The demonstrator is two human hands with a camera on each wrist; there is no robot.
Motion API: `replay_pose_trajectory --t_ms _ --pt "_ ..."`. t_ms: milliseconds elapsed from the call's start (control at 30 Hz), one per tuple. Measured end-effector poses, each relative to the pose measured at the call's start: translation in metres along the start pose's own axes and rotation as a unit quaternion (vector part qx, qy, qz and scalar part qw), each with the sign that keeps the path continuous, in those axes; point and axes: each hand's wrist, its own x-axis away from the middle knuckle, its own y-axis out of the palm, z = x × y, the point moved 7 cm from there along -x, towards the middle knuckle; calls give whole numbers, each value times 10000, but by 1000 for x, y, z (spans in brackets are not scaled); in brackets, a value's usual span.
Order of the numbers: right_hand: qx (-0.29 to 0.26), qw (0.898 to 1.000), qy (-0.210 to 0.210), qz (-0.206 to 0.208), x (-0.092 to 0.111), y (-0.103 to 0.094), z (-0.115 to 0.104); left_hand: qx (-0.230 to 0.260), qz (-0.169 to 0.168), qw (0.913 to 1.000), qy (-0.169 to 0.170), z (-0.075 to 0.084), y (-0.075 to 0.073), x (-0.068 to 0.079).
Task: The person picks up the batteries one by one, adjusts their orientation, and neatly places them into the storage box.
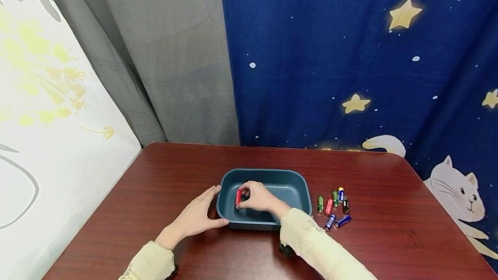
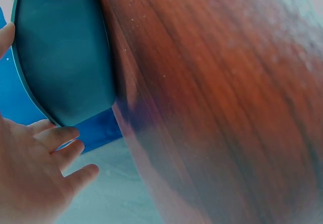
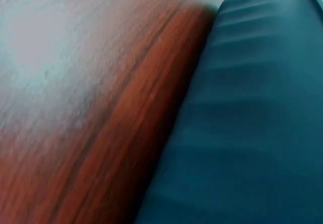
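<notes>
A dark teal rectangular basin (image 1: 280, 177) sits on the table. Inside its left part my right hand (image 1: 256, 196) pinches a red battery (image 1: 238, 197) between thumb and fingers, the battery held upright. My left hand (image 1: 198, 214) spreads its fingers and thumb along the basin's left end, fingertips right at the rim. In the left wrist view, that left hand (image 2: 35, 168) has its straight fingers against the basin's outer wall (image 2: 65, 52). The right wrist view shows only the basin's ribbed side (image 3: 242, 113) and the table; the right hand is out of it.
To the basin's right lie several batteries: a green one (image 1: 320, 204), a pink-red one (image 1: 328, 207), blue ones (image 1: 343, 221) and others close together. The brown wooden table (image 1: 186, 163) ends at a blue star-patterned curtain (image 1: 295, 77) and a grey curtain (image 1: 175, 64).
</notes>
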Motion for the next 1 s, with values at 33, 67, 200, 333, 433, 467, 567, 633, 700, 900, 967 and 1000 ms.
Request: replay_pose_trajectory --t_ms 33,67,200,333,433,467,567,633,700,900,967,1000 --pt "31 10000 -2 3 -1 1 0 15 -4 10000 -3 0 0 0" --pt "50 10000 1 10 -2 3 -1 16 -1 10000 7 0 0 0" --pt "221 9997 -45 61 -6 6 -2 7 8 10000 20 -1 0 0" --pt "471 9989 -63 6 -8 11 -2 0 35 10000 52 0 -1 0" --pt "648 9979 -60 -20 -9 14 -2 50 45 10000 63 0 -1 0" --pt "693 9976 -56 -13 -9 15 -2 72 44 9999 65 0 -1 0" --pt "863 9963 -53 -6 -11 17 -3 76 32 10000 50 -1 -1 0" --pt "987 9951 -67 -2 -12 19 -5 53 25 10000 42 -1 0 1" --pt "1100 9939 -97 -12 -13 21 -6 51 28 10000 39 -1 0 1" --pt "1193 9926 -227 -11 -15 26 -13 79 78 9999 105 1 -1 1" --pt "1181 9928 -213 3 -16 27 -15 117 78 9998 123 2 -1 1" --pt "1190 9927 -195 8 -16 27 -15 115 75 9998 122 2 -1 1"
